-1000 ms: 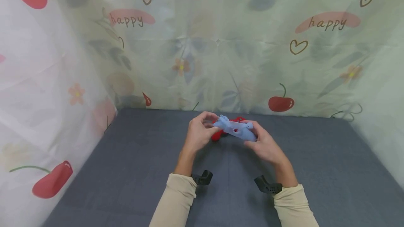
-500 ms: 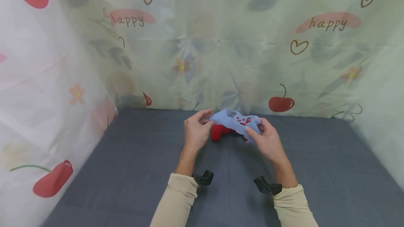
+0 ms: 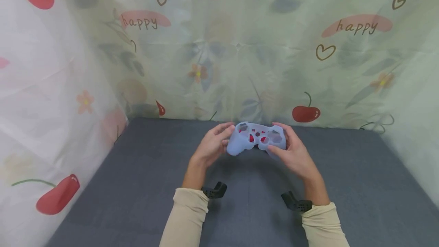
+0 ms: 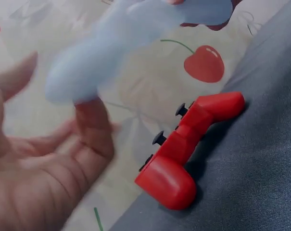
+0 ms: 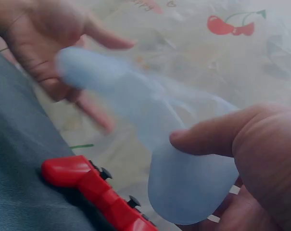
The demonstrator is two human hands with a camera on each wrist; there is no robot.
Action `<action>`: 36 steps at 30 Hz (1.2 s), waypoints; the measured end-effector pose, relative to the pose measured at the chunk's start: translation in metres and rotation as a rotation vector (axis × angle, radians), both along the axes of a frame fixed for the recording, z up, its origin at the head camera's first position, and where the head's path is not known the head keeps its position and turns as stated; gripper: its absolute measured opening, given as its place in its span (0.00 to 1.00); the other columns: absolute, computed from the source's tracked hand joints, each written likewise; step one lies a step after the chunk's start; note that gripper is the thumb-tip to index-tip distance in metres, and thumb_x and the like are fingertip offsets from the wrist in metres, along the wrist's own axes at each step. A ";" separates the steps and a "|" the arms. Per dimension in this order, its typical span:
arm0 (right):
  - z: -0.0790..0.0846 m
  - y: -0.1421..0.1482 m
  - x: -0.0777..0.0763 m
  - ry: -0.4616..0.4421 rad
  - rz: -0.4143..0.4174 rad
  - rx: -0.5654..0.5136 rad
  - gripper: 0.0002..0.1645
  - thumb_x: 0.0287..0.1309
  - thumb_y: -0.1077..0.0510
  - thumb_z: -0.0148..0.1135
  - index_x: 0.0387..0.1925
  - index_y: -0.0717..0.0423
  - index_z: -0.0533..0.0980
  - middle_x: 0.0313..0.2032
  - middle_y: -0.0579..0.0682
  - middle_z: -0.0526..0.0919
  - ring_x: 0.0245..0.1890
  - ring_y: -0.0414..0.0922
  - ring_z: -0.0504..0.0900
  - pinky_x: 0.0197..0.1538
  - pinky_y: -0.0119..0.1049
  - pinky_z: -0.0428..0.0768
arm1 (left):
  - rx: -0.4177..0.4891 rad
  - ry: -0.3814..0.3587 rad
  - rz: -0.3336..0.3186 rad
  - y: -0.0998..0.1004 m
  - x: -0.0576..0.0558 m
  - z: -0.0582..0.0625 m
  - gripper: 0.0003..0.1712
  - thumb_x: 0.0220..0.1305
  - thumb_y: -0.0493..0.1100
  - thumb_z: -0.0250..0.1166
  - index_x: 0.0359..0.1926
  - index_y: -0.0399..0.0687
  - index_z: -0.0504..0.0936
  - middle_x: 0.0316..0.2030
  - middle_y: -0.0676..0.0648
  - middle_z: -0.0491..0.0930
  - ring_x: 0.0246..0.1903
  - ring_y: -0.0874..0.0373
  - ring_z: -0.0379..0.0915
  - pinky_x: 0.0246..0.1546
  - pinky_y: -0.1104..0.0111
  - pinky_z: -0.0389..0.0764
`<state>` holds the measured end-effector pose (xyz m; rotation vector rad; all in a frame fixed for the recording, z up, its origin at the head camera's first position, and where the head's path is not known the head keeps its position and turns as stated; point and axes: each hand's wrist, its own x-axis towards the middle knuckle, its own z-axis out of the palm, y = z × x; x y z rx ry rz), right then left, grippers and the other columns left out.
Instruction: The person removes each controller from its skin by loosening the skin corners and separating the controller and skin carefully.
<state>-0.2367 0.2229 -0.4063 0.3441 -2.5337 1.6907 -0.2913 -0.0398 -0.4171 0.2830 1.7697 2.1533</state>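
A translucent pale blue silicone controller cover (image 3: 239, 143) is held up above the table, its cutouts facing the head camera. My right hand (image 3: 295, 155) grips its right end, with the thumb on the near face and fingers behind. At the other end is my left hand (image 3: 210, 146), its fingers loosely spread; in the left wrist view a finger (image 4: 94, 122) touches the cover's underside while the thumb stands away from it. A red game controller (image 4: 183, 139) with black thumbsticks lies on the table below, apart from the cover. In the head view, only red patches show through the cutouts.
Dark grey cloth covers the table (image 3: 147, 186). Behind it and to the left hang patterned curtains (image 3: 212, 83) printed with cherries and flowers. A black wrist mount (image 3: 215, 190) sits on the left wrist, another mount (image 3: 297, 202) on the right.
The cover has turned from a folded, edge-on pose to spread out facing the head camera. My left hand has let go of its pinch and opened; my right hand keeps its grip.
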 end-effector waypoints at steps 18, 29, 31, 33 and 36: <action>0.006 0.017 0.008 -0.234 0.076 0.261 0.37 0.68 0.52 0.64 0.73 0.49 0.62 0.56 0.61 0.77 0.51 0.52 0.80 0.46 0.37 0.82 | -0.502 0.232 -0.086 -0.008 0.002 -0.001 0.17 0.62 0.41 0.74 0.50 0.53 0.79 0.49 0.43 0.80 0.37 0.51 0.81 0.36 0.54 0.87; -0.017 0.016 0.002 -0.424 0.111 0.353 0.36 0.64 0.56 0.65 0.71 0.54 0.64 0.49 0.60 0.77 0.42 0.49 0.78 0.42 0.40 0.82 | -0.693 0.160 -0.211 -0.003 0.001 -0.017 0.18 0.59 0.39 0.75 0.48 0.46 0.81 0.42 0.43 0.81 0.26 0.54 0.81 0.31 0.61 0.87; -0.020 0.016 0.001 -0.434 0.114 0.353 0.37 0.64 0.57 0.66 0.71 0.55 0.63 0.47 0.59 0.78 0.40 0.49 0.79 0.42 0.40 0.82 | -0.722 0.149 -0.220 -0.003 0.002 -0.018 0.17 0.59 0.39 0.76 0.48 0.47 0.81 0.41 0.44 0.81 0.26 0.55 0.81 0.31 0.61 0.87; -0.022 0.015 0.000 -0.440 0.118 0.356 0.37 0.64 0.57 0.66 0.71 0.55 0.63 0.44 0.57 0.79 0.38 0.48 0.79 0.40 0.40 0.82 | -0.738 0.132 -0.230 -0.004 0.003 -0.018 0.16 0.59 0.39 0.75 0.47 0.48 0.82 0.41 0.44 0.82 0.26 0.55 0.81 0.32 0.61 0.87; -0.024 0.013 0.000 -0.440 0.123 0.360 0.37 0.64 0.58 0.66 0.71 0.57 0.64 0.38 0.55 0.78 0.33 0.47 0.78 0.38 0.39 0.81 | -0.750 0.116 -0.242 -0.004 0.003 -0.019 0.16 0.59 0.40 0.75 0.47 0.48 0.82 0.42 0.44 0.82 0.26 0.54 0.82 0.32 0.61 0.87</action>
